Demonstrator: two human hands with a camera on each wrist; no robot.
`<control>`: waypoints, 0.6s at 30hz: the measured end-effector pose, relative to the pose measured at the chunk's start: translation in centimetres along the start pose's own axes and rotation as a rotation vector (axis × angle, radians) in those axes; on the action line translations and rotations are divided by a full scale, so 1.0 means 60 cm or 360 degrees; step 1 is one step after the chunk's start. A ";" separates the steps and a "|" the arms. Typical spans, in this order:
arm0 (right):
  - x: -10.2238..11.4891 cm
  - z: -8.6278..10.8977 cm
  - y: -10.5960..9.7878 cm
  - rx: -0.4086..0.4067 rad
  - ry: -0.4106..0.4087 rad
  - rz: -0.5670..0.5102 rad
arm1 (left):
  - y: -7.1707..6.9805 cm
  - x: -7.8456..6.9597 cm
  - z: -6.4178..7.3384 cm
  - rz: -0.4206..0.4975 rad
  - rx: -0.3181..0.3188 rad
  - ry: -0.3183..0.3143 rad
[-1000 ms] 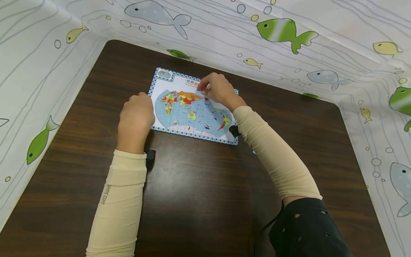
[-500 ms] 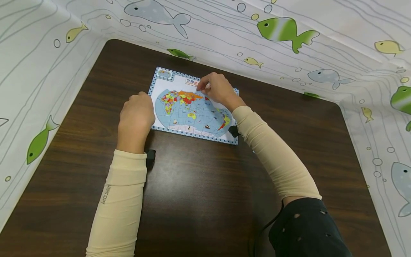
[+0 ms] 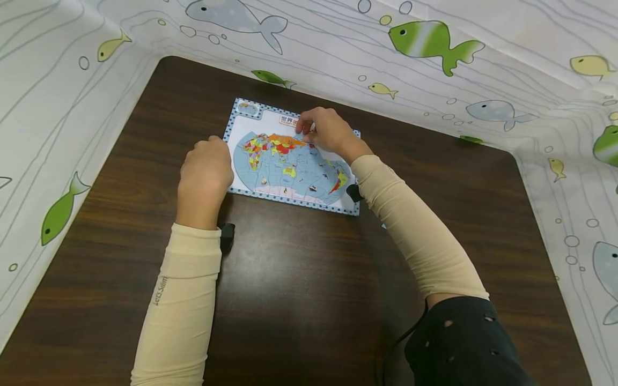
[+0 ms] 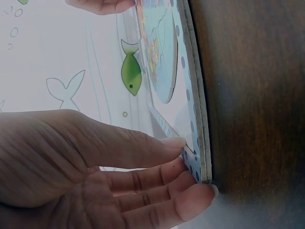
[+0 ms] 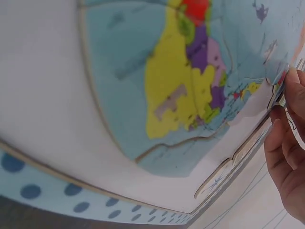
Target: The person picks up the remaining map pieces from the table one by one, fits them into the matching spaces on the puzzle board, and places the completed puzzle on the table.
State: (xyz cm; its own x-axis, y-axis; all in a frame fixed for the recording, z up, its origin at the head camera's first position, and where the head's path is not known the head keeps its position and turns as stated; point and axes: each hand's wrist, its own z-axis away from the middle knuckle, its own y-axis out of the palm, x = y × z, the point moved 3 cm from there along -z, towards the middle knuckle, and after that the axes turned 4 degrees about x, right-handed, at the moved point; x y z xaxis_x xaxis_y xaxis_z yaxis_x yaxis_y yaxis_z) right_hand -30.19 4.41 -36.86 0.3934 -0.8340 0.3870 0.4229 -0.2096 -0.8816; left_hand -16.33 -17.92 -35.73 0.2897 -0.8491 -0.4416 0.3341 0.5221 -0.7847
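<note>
A world-map jigsaw puzzle with a dotted blue border lies towards the back of the dark table. My left hand grips its left corner; in the left wrist view the thumb presses on the top face while the fingers lie along the edge. Over the map's upper edge, my right hand pinches a small light-blue puzzle piece, mostly hidden by the fingers. In the right wrist view the fingertips are right at the map's far edge, beside a bare white patch of the puzzle board.
A light-blue scrap shows on the table beside the right forearm, partly covered. White sheets printed with fish stand along the back and sides. A black cable hangs by the right sleeve.
The head view has shifted slightly. The right fingers have shifted a little at the map's upper edge, with the puzzle piece still between them. The left hand keeps its grip on the corner.
</note>
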 end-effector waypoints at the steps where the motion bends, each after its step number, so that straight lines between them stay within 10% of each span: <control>1: 0.000 0.000 0.000 0.0006 -0.0001 0.0007 | 0.000 0.000 0.000 -0.0001 -0.0001 0.0000; 18: -0.025 0.007 -0.003 -0.0129 0.0053 -0.0135 | 0.001 -0.002 0.000 0.0000 0.0003 -0.0007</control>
State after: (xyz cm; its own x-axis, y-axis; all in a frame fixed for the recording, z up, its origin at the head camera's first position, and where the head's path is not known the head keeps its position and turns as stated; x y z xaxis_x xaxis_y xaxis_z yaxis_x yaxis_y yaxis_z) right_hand -30.54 5.90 -37.16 0.3312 -0.8275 0.4534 0.3857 -0.3198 -0.8654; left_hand -16.33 -17.76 -35.70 0.2939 -0.8487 -0.4397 0.3354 0.5223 -0.7840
